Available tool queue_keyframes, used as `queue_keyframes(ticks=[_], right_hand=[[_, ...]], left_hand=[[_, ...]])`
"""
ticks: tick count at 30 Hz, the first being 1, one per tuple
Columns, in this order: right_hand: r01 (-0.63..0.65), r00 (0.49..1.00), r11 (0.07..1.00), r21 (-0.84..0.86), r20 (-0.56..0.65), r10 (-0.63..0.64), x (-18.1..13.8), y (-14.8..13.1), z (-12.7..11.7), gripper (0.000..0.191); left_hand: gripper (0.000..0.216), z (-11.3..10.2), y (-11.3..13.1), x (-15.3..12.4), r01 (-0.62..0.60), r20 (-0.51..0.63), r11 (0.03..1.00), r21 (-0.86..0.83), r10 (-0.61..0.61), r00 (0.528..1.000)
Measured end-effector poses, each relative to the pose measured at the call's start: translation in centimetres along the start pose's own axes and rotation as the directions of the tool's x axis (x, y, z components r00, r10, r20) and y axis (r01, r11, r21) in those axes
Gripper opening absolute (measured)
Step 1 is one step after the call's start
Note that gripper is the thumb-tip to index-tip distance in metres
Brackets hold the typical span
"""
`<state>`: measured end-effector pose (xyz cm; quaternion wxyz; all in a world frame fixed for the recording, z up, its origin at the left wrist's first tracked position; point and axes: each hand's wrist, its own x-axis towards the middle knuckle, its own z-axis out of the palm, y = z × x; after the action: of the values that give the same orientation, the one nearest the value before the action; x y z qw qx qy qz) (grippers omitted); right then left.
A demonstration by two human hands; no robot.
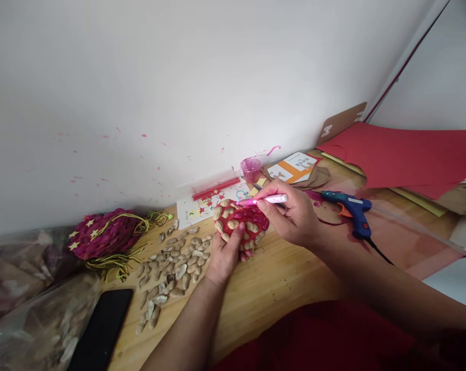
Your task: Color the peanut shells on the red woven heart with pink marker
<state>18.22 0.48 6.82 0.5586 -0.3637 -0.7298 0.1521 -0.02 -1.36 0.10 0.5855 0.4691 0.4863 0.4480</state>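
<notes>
My left hand (pixel 228 252) grips a red craft piece (pixel 235 238) from its near edge, thumb on top. Peanut shells cover the piece; those on its right side are wet magenta, the others tan. My right hand (pixel 290 214) pinches a white-handled, pink-stained paintbrush (pixel 273 199). Its tip touches or hovers just over the shells near the far edge; I cannot tell which. A small cup of pink paint (pixel 251 169) stands beyond my hands, against the wall. Loose peanut shells (pixel 174 263) lie spread on the wooden table (pixel 256 304) left of my left hand.
At left are a finished-looking magenta shell ornament (pixel 105 232) with stars and cords, plastic bags (pixel 39 319) and a black phone (pixel 101 330). Behind lies a star sticker sheet (pixel 188 211). A blue glue gun (pixel 352 208) with its cord and red paper (pixel 414 154) lie right. Pink specks dot the wall.
</notes>
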Motion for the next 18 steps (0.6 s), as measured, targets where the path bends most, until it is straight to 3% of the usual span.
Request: queue_keyframes(ticks=[18], right_hand=[[0.114,0.993,0.991,-0.074,0.018,-0.113,0.22,-0.30,0.06,0.004]], left_hand=[[0.052,0.13,0.09,-0.13,0.000,-0.014,1.000,0.010,0.000,1.000]])
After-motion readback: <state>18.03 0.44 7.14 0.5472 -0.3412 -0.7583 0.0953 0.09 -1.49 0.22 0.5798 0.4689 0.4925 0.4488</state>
